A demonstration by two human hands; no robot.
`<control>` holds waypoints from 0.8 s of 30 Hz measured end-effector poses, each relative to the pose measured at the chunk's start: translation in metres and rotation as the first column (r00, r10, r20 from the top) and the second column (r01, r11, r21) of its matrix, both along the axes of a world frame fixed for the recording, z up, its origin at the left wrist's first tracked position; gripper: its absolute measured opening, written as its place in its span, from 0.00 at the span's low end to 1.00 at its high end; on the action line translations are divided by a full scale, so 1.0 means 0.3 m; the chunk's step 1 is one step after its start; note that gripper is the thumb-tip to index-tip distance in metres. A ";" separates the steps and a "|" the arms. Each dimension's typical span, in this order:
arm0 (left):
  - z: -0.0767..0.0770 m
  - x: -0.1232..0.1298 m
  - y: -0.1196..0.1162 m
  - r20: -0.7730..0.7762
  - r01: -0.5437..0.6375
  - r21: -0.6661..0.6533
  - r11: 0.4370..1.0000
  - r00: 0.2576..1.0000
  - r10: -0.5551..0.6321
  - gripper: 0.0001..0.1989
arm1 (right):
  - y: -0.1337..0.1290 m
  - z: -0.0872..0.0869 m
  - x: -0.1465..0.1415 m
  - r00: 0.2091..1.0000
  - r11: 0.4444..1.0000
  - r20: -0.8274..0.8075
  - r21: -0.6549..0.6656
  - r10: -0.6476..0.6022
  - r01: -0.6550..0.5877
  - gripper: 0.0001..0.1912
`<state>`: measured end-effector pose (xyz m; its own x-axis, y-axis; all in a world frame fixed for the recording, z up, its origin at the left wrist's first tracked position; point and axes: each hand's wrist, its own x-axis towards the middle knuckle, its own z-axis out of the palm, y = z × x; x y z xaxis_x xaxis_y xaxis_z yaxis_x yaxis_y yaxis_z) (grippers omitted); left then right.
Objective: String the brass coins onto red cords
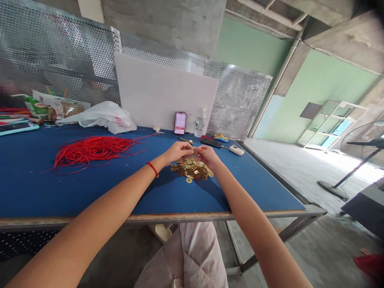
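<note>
Both hands meet above a heap of round brass coins with holes [187, 168] on the blue tabletop. My left hand [178, 152], with a red braided bracelet [153, 169] at the wrist, pinches one brass coin [195, 153] between thumb and fingertips. Close against it, my right hand [208, 156] is closed in a pinch on a thin red cord [197, 172], part of which hangs down over the heap. The fingertips partly hide where cord and coin meet. Left of the hands lies a loose bundle of long red cords [93, 151].
Behind the heap stand a lit phone [180, 122] and a clear bottle [199, 123]. A black object [211, 143], a white key fob [237, 150] and a blue-yellow wrapper [221, 137] lie at right. A white plastic bag [108, 117] rests at back left. The table edge [192, 217] runs before me.
</note>
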<state>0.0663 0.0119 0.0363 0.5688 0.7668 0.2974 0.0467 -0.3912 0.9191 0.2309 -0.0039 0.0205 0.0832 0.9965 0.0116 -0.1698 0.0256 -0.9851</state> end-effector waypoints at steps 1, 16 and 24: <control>0.000 -0.001 0.000 0.001 -0.003 0.000 1.000 1.000 0.003 0.13 | 0.000 0.001 0.001 1.000 1.000 -0.002 0.004 0.004 -0.004 0.16; -0.011 -0.029 0.054 0.214 -0.076 -0.115 0.991 0.972 0.099 0.17 | -0.007 0.010 0.036 0.920 0.981 0.383 0.134 0.083 -0.144 0.10; -0.020 -0.061 0.112 0.422 -0.132 -0.327 0.936 0.865 0.269 0.17 | -0.035 0.053 0.058 0.976 0.969 0.128 0.146 0.179 -0.197 0.26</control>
<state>0.0482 0.0456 0.0302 0.2476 0.9385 0.2405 -0.3524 -0.1440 0.9247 0.2484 -0.0142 0.0364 -0.1161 0.9789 0.1680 -0.0742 0.1601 -0.9843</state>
